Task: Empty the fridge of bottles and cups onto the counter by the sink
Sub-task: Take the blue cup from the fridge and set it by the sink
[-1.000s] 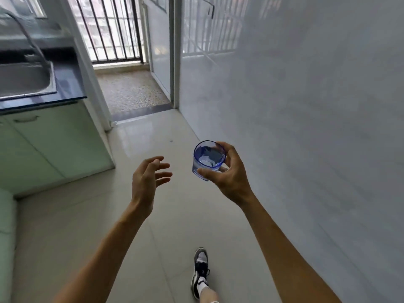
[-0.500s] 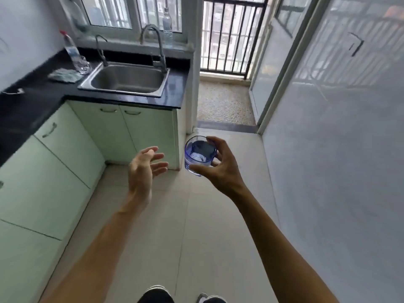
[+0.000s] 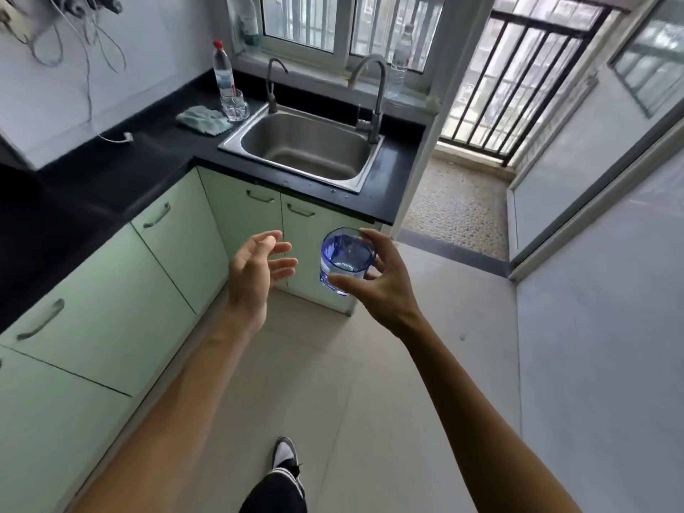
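Blue-tinted glass tumbler [image 3: 346,259] pinched upright by right hand [image 3: 377,281]; left hand [image 3: 255,270] spread, empty. Carry level; land on black stone counter [image 3: 155,149] beside steel sink [image 3: 307,146].

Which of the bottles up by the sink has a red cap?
The clear bottle standing on the black counter left of the sink, behind the glass mug. The other bottles sit on the windowsill without red caps.

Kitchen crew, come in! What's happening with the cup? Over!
Right hand holds blue cup, upright, above the floor. Left hand open, empty. Counter by sink ahead, path clear.
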